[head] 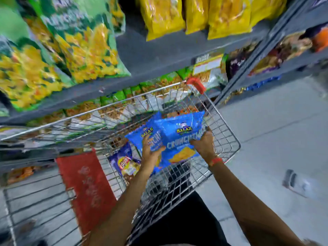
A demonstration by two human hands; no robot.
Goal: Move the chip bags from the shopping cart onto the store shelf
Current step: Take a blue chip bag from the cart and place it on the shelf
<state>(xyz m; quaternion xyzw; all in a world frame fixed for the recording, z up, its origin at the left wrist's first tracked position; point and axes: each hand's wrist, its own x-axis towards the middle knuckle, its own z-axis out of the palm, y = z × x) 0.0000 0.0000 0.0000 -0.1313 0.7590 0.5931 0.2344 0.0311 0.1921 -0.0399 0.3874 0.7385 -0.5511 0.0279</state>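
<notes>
Two bright blue chip bags lie inside the wire shopping cart. My right hand grips the right edge of the front blue chip bag. My left hand rests on the second blue chip bag, which sits partly under the first; its fingers curl over the seam between the two bags. A dark blue and yellow Lay's bag lies lower in the cart, to the left of my left wrist. The grey store shelf runs just behind the cart.
Green and yellow snack bags fill the shelf's left side, and yellow bags stand at its back. A lower shelf behind the cart holds more packets. The cart's red child-seat flap hangs at lower left. Grey floor lies to the right.
</notes>
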